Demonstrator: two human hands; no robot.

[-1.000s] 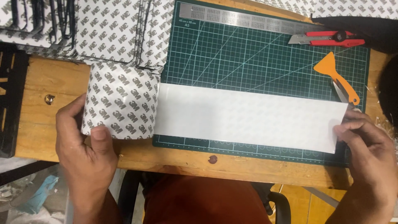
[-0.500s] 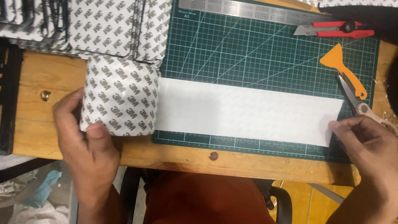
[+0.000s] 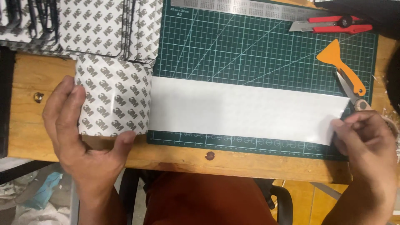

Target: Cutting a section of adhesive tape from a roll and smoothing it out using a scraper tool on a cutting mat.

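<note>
A roll of wide tape with printed white backing [image 3: 112, 100] lies at the left edge of a green cutting mat [image 3: 250, 46]. My left hand [image 3: 83, 137] grips the roll from its left side and below. A long white strip [image 3: 246, 110] is unrolled from it across the mat. My right hand [image 3: 366, 146] pinches the strip's right end and also holds scissors [image 3: 352, 93], whose blades point up along the mat's right side.
An orange scraper [image 3: 339, 62] and a red utility knife [image 3: 333, 25] lie on the mat's upper right. A metal ruler [image 3: 237, 6] runs along its top. Stacked printed-backing sheets [image 3: 83, 25] sit upper left on the wooden table [image 3: 33, 83].
The view has shifted a little. Both hands keep their hold and the strip stays stretched across the mat.
</note>
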